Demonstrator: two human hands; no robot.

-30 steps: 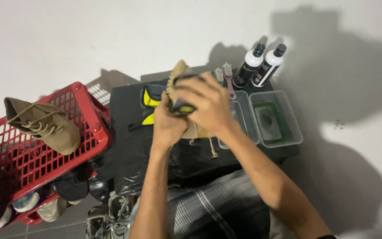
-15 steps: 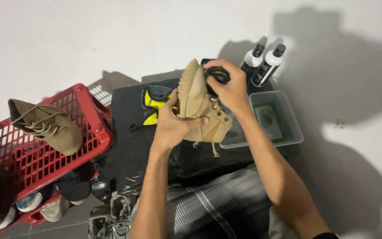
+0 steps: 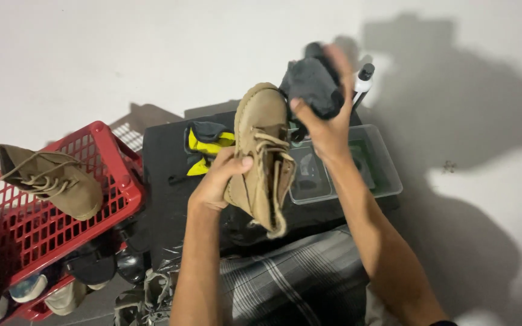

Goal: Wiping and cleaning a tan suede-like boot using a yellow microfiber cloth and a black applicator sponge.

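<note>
My left hand [image 3: 217, 179] grips a tan suede lace-up boot [image 3: 262, 154] by its side and holds it toe-up above a black-covered table [image 3: 161, 181]. My right hand [image 3: 327, 121] is raised beside the boot's toe and is closed on a crumpled dark grey cloth [image 3: 312, 84]. The cloth sits just right of the toe, close to it. The boot's loose laces hang toward my lap.
A red plastic basket [image 3: 101, 163] at left holds the matching tan boot [image 3: 52, 181] and several other shoes. A yellow-and-black item [image 3: 208, 142] lies on the table. Clear plastic trays [image 3: 382, 169] sit at right, with a white-capped bottle [image 3: 364, 78] behind my right hand.
The boot has been lifted and turned toe-up. My right hand has risen up and right with the dark cloth, moving off the boot's upper to beside its toe.
</note>
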